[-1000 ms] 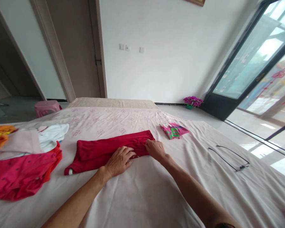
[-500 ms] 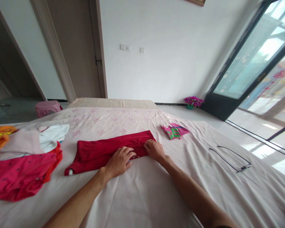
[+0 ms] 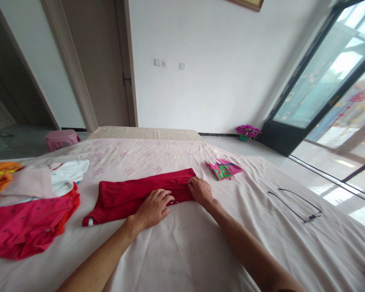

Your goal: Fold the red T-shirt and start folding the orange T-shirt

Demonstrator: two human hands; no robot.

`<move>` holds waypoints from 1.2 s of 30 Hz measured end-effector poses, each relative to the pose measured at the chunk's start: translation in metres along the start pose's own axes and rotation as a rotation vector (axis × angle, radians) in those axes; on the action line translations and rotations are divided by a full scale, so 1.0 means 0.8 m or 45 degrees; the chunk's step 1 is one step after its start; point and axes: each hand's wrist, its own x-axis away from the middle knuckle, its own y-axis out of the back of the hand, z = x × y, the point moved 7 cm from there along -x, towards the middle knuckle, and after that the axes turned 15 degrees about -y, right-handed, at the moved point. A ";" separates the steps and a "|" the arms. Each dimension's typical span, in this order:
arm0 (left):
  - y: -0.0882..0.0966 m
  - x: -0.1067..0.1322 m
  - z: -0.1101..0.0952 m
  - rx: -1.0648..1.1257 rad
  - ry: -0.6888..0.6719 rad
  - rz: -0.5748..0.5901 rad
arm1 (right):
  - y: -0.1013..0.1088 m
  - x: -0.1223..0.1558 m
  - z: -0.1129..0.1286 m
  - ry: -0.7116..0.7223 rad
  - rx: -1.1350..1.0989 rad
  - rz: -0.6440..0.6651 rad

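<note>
A dark red garment [image 3: 130, 196], folded into a long strip, lies across the bed in front of me; it looks like a shirt, with a small white label at its left end. My left hand [image 3: 154, 206] rests flat on its near edge, fingers stretched and slightly apart. At the strip's right end, my right hand [image 3: 200, 190] has its fingers curled onto the cloth and appears to pinch it. Part of a pale print shows between the hands. Beyond my right hand is a folded pink garment [image 3: 234, 167] with green and white print.
A loose pile of clothes [image 3: 33, 219] in red, white and orange sits at the left. Black-framed glasses [image 3: 312, 217] lie on the pale bedsheet [image 3: 176, 259] at the right. Past the bed stand a pink stool [image 3: 62, 138] and purple flowers [image 3: 247, 131].
My right hand has shifted slightly right along the end of the red garment. The left hand stays in nearly the same place, and the garment keeps its shape.
</note>
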 end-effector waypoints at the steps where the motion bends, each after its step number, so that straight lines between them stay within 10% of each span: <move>1: 0.000 0.000 0.000 0.001 -0.003 -0.001 | 0.004 -0.002 -0.004 -0.030 -0.006 -0.046; 11: 0.004 0.000 -0.002 0.020 0.005 -0.009 | -0.007 -0.041 -0.052 -0.550 -0.095 0.117; 36: 0.005 0.000 0.000 0.036 0.006 -0.050 | -0.024 -0.076 -0.047 -0.489 -0.034 0.248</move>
